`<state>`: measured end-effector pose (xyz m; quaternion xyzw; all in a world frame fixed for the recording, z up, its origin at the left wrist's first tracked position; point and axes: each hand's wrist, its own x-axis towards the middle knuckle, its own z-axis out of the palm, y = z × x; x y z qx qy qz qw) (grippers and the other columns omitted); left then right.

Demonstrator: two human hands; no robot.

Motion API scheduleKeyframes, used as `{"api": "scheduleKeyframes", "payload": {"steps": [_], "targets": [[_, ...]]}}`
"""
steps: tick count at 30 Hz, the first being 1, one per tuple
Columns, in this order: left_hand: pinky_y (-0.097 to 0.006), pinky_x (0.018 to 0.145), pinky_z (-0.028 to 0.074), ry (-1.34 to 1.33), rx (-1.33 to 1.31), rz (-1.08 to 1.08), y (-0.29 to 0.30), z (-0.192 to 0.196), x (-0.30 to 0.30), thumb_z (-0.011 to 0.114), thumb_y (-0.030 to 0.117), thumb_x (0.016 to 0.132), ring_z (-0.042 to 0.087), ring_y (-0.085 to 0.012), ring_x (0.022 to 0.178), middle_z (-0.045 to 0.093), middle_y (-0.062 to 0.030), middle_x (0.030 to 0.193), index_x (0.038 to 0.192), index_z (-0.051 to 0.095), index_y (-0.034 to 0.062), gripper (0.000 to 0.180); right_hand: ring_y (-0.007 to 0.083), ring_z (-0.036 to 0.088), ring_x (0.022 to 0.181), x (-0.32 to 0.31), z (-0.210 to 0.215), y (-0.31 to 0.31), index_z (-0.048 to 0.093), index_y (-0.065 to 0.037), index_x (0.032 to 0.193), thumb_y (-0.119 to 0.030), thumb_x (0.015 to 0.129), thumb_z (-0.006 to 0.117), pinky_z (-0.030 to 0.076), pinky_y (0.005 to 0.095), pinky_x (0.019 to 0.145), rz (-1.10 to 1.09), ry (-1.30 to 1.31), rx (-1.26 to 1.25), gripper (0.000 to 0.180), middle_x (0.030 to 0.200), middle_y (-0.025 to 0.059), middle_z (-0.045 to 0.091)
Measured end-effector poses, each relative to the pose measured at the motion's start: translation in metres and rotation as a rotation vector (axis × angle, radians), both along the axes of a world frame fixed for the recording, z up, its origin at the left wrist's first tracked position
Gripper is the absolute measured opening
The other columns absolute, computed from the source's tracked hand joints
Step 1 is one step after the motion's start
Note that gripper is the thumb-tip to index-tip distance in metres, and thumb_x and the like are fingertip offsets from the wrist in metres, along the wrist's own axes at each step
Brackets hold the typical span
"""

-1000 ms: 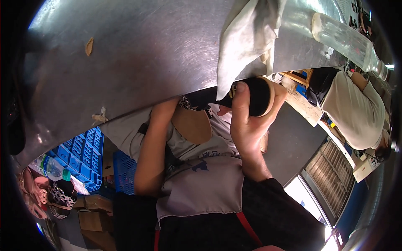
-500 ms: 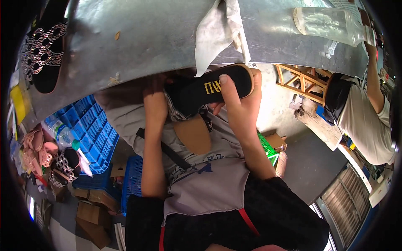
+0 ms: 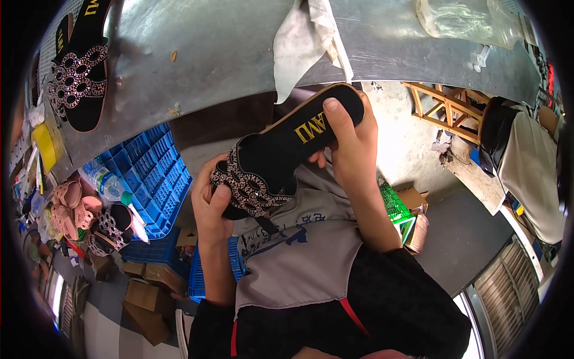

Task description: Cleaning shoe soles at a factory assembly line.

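Note:
Between my two hands I hold a black slide sandal [image 3: 287, 140], its insole facing up and gold lettering near the heel. Its wide strap is covered in sparkling rhinestones set around cut-out rings. My left hand [image 3: 210, 200] grips the toe end, with the thumb by the strap edge. At the heel end, my right hand [image 3: 354, 134] is closed with its thumb pressed on the insole and fingers underneath. A white cloth [image 3: 302, 45] hangs over the table edge just beyond the sandal. Matching black rhinestone sandals [image 3: 84, 90] lie at the table's far left.
The metal table [image 3: 203, 48] curves across the front, with a clear plastic bottle [image 3: 466, 21] at its right. Below on the left are a blue crate [image 3: 146, 185], pink sandals [image 3: 75, 206] and cardboard boxes [image 3: 146, 302]. A wooden stool [image 3: 445, 110] and a seated person [image 3: 532, 173] are at right.
The sandal has turned so its rhinestone strap faces up, toe lower left. My left hand has moved down from behind it to grip the toe. The tan sole seen below is no longer visible.

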<state>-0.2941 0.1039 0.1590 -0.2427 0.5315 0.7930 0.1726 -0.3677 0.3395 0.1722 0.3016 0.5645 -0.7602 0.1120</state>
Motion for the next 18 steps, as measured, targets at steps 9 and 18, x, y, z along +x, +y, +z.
{"api": "scheduleKeyframes", "payload": {"steps": [9, 18], "targets": [[-0.025, 0.086, 0.054, -0.202, -0.176, -0.044, -0.009, 0.041, -0.047, 0.075, 0.008, 0.094, 0.068, -0.0111, 0.093, 0.072, -0.0059, 0.107, 0.128, 0.065, -0.0042, 0.038, 0.0168, 0.062, 0.048, -0.005, 0.013, -0.007, 0.049, 0.001, 0.115, -0.027, 0.108, 0.057, 0.044, 0.0247, 0.035, -0.039, -0.104, -0.049, 0.031, 0.082, 0.0164, 0.069], [-0.025, 0.087, 0.051, -0.296, -0.358, -0.235, -0.020, 0.083, -0.098, 0.075, 0.003, 0.088, 0.065, -0.0094, 0.092, 0.071, -0.0046, 0.104, 0.124, 0.067, -0.0041, 0.037, 0.0210, 0.065, 0.052, -0.008, 0.021, -0.021, 0.038, -0.003, 0.116, -0.022, 0.107, 0.060, 0.047, 0.0289, 0.038, -0.202, -0.212, -0.221, 0.031, 0.081, 0.0178, 0.066]]}}
